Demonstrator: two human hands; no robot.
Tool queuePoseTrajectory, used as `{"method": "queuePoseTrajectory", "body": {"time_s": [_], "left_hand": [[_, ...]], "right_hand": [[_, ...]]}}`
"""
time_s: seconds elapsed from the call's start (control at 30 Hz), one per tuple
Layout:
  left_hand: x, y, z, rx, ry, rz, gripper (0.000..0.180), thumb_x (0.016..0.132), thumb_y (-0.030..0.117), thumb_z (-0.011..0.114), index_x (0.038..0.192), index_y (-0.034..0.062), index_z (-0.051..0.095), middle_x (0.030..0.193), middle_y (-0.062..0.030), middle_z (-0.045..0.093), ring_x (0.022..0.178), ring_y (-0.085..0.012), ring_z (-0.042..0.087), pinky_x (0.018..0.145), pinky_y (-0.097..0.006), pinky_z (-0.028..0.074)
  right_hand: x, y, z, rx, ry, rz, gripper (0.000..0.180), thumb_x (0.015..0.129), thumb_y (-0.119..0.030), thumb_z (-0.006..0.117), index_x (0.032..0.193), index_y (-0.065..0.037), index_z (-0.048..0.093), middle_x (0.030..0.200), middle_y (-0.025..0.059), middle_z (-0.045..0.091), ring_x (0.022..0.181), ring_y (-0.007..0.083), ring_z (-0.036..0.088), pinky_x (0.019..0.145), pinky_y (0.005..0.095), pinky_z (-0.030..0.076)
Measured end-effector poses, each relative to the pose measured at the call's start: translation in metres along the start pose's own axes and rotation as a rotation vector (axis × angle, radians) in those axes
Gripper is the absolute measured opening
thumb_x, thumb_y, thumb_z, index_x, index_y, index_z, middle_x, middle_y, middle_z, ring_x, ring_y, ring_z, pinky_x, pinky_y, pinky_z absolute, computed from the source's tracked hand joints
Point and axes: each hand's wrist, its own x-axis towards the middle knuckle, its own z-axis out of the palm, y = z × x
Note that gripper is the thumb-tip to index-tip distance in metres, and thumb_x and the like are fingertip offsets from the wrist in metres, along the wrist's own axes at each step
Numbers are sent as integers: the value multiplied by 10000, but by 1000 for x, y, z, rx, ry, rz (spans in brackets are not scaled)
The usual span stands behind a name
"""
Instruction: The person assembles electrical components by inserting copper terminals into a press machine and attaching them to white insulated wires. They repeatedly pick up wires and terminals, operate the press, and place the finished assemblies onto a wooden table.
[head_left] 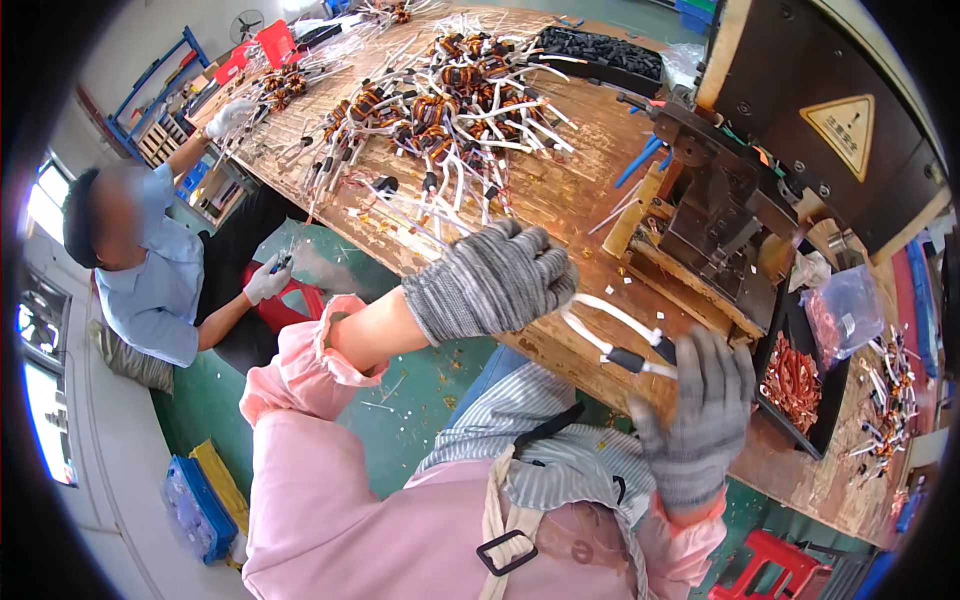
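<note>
My left hand [495, 280], in a grey knitted glove, is closed at the table's front edge. Out of its curled fingers come two white wire leads [610, 312], looping to the right. Whatever they are attached to is hidden inside the fist. Near the lead ends sit black sleeves [627, 358]. My right hand [698, 420], gloved the same way, has its fingers stretched out beside those ends; whether a fingertip touches them I cannot tell. Beyond my left hand lies a heap of copper-wound ring coils [435, 110] with white leads and black sleeves.
A dark metal press [720, 190] with a yellow warning sign stands on the wooden table [590, 200] at right. Nearby are a black tray [812, 432] of copper-coloured pieces and a far tray of black sleeves [600, 55]. A seated co-worker [150, 260] works at left.
</note>
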Motion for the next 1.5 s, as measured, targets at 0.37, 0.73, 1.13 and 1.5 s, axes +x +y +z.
{"method": "queuePoseTrajectory", "body": {"time_s": [0.37,0.73,1.13,1.5], "left_hand": [[39,10,17,-84,-104,213,216,760,216,514,936,104,572,859,-26,539,792,-184,551,631,-318,439],[37,9,-47,-12,-98,147,327,727,231,555,1032,127,611,964,-18,583,898,-193,556,749,-354,452],[17,2,-2,-863,1425,-734,800,672,98,777,1351,39,357,1276,-83,462,1060,-179,494,829,-281,435],[-11,57,41,-2466,1251,-724,446,843,460,572,1062,72,552,1046,-110,604,834,-249,612,732,-413,521]], "right_hand": [[-34,2,41,337,-214,452,321,824,-382,603,919,-77,569,680,109,615,590,306,609,510,396,457],[-31,15,45,609,-215,489,331,781,-304,684,924,-28,572,733,140,626,657,273,642,573,340,488],[1,-21,37,769,436,347,208,739,-161,735,835,-55,585,577,62,530,444,172,494,437,298,390],[-22,-51,87,358,2,100,361,777,-279,641,1047,-53,560,800,131,589,694,279,584,555,408,462]]}}
